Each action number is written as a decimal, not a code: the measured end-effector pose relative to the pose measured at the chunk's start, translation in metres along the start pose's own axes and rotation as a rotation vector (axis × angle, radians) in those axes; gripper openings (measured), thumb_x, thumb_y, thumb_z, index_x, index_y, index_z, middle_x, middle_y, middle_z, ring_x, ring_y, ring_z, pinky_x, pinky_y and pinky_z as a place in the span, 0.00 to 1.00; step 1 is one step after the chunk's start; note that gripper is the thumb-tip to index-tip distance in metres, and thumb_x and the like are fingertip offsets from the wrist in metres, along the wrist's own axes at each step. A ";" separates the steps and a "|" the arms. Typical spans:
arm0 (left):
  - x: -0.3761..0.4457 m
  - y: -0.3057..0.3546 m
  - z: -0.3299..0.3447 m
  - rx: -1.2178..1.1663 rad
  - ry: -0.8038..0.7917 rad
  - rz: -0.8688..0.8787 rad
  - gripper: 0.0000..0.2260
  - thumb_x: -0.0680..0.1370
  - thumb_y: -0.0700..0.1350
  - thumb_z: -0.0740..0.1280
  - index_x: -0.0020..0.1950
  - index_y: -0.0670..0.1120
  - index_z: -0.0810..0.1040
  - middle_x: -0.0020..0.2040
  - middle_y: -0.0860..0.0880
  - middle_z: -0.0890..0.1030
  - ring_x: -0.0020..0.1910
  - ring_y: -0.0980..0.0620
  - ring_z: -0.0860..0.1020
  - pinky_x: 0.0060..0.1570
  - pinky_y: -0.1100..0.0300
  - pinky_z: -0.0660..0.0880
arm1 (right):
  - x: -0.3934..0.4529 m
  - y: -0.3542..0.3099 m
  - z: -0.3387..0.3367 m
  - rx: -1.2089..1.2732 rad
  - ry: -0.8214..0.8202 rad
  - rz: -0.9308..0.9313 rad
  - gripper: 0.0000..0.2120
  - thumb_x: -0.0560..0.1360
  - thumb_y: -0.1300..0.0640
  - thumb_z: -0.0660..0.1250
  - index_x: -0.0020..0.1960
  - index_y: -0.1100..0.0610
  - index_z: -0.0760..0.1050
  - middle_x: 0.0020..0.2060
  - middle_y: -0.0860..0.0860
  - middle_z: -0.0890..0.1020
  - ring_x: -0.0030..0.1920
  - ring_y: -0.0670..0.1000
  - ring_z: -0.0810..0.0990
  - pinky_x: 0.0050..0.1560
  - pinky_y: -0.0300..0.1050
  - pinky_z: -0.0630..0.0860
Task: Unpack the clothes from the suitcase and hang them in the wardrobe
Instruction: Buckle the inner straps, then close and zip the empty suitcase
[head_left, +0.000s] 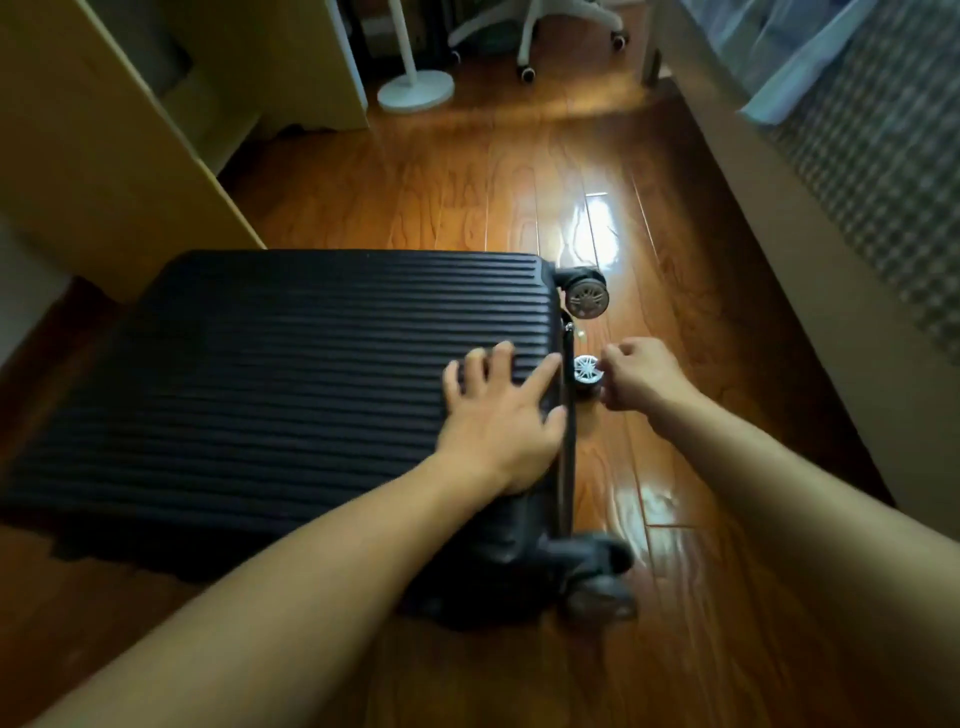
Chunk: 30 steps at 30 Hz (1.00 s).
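Note:
A black ribbed hard-shell suitcase (270, 384) lies flat and closed on the wooden floor, its wheels pointing right. My left hand (498, 415) rests palm-down with spread fingers on the lid, near the wheel end. My right hand (641, 376) hovers just right of the suitcase's edge, fingers curled, next to a small silver-spoked wheel (587, 370). I see nothing between its fingers. A zipper pull (570, 328) sticks up on the seam a little beyond my hands. No clothes are in view.
A pale wooden wardrobe panel (104, 156) stands at the left, close behind the suitcase. A bed with checked bedding (878, 171) runs along the right. A white fan base (414, 96) and an office chair's legs (566, 31) are at the far end.

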<state>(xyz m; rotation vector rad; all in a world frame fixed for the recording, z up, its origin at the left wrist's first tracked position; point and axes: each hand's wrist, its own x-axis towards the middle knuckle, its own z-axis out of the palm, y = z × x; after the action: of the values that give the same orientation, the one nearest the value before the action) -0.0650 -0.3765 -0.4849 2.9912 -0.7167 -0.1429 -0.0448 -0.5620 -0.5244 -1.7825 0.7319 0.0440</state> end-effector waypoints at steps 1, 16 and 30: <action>0.023 0.007 -0.009 -0.159 -0.056 0.007 0.27 0.77 0.62 0.56 0.77 0.61 0.65 0.73 0.45 0.64 0.71 0.41 0.61 0.75 0.38 0.53 | -0.014 -0.024 -0.003 -0.026 0.072 -0.061 0.14 0.81 0.59 0.58 0.41 0.63 0.76 0.37 0.64 0.79 0.32 0.57 0.78 0.40 0.55 0.79; -0.232 -0.304 0.016 -0.508 0.226 -0.461 0.09 0.74 0.45 0.62 0.40 0.58 0.77 0.37 0.53 0.82 0.36 0.55 0.79 0.37 0.57 0.75 | -0.153 -0.031 0.168 -1.149 0.089 -0.954 0.43 0.70 0.35 0.70 0.79 0.50 0.61 0.77 0.55 0.65 0.77 0.62 0.60 0.77 0.65 0.48; -0.192 -0.270 0.138 -0.721 0.288 -0.839 0.13 0.86 0.49 0.57 0.50 0.44 0.77 0.43 0.42 0.82 0.43 0.39 0.82 0.46 0.48 0.80 | -0.172 -0.023 0.196 -1.073 0.155 -0.750 0.39 0.77 0.46 0.68 0.81 0.48 0.52 0.81 0.53 0.52 0.80 0.58 0.45 0.79 0.59 0.41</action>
<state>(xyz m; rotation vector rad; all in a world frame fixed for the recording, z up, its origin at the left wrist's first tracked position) -0.1291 -0.0546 -0.6294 2.3200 0.5385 0.0033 -0.1074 -0.3087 -0.5071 -3.0177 0.0411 -0.2526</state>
